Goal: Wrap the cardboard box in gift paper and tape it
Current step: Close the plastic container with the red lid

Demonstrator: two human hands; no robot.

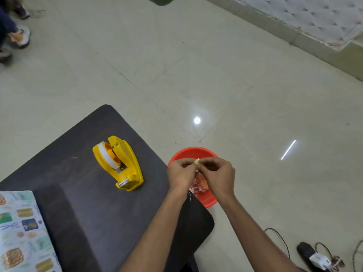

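The box in patterned gift paper [23, 230] lies at the table's near left corner, partly cut off by the frame. A yellow tape dispenser [119, 163] with a white roll stands on the dark table [82, 209]. My left hand [181, 174] and my right hand [217, 173] meet over a red bowl [193, 153] beside the table's right edge. Both pinch a small pale scrap [197, 161], which looks like a crumpled bit of tape or paper, between their fingertips.
The red bowl sits on the tiled floor [196, 75] and holds crumpled scraps [199, 186]. A black power strip with a white plug and cables [318, 258] lies at the lower right. Another person's shoes [19, 37] are at the far left. A quilted mattress [314, 14] is at the top right.
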